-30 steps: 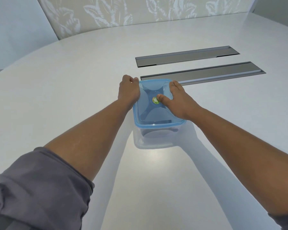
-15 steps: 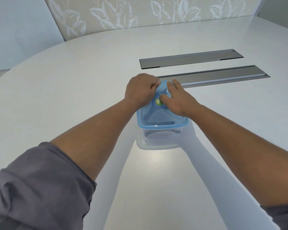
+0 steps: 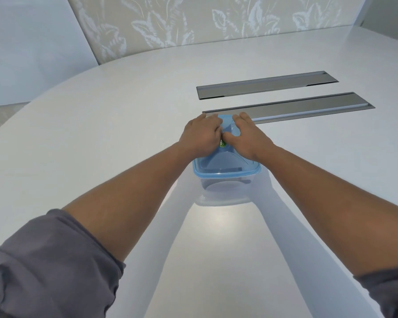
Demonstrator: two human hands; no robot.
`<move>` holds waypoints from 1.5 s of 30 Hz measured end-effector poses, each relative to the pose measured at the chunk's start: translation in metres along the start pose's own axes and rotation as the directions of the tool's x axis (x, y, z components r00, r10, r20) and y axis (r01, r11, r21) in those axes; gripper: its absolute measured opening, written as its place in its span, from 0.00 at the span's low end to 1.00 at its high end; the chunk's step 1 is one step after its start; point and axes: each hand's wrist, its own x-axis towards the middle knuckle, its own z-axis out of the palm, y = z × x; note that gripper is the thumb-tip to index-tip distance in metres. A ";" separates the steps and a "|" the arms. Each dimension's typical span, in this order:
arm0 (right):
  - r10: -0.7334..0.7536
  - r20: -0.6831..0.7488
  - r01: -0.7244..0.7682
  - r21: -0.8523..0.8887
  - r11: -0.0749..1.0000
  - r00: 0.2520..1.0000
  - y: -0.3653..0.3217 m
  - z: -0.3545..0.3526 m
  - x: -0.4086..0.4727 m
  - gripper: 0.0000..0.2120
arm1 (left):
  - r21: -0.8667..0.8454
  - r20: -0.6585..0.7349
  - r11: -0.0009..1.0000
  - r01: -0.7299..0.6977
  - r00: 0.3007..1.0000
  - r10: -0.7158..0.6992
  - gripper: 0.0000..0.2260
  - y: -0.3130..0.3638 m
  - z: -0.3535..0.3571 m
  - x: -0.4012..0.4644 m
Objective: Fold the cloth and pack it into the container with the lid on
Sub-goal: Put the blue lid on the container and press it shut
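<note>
A clear plastic container point(image 3: 225, 187) stands on the white table with a blue lid point(image 3: 225, 167) on top. A dark shape shows faintly through its front wall; I cannot tell whether it is the cloth. My left hand point(image 3: 201, 135) lies palm down on the far left part of the lid. My right hand point(image 3: 248, 136) lies palm down on the far right part, thumb touching the left hand by a small green sticker point(image 3: 223, 144). Both hands press flat on the lid and grip nothing.
Two long grey metal cable slots are set into the table point(image 3: 101, 157): one point(image 3: 267, 84) farther back, one point(image 3: 308, 105) just beyond the container. A leaf-patterned wall panel point(image 3: 205, 24) rises behind the table's far curved edge.
My left hand moved from the lid's left edge onto its top, meeting the right hand near the middle. Both hands shifted toward the lid's far side.
</note>
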 end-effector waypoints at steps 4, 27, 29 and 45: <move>-0.003 -0.073 0.001 -0.029 1.000 0.997 0.001 0.000 -0.002 0.40 | 0.008 -0.002 0.997 0.080 0.997 -0.080 0.10 0.015 -0.006 -0.011; 0.164 -0.316 -0.011 0.436 0.900 0.934 0.006 0.017 -0.051 0.20 | -0.526 -0.259 0.846 0.085 0.932 -0.254 0.16 0.008 0.018 -0.057; 0.213 -0.301 -0.037 0.499 0.866 0.930 0.007 0.019 -0.053 0.17 | -0.628 -0.230 0.760 0.168 0.893 -0.387 0.18 0.009 0.019 -0.059; 0.342 0.031 -0.206 0.847 0.490 0.939 -0.031 0.034 -0.054 0.06 | -0.927 0.367 -0.183 0.327 0.687 -0.628 0.12 -0.017 -0.006 -0.086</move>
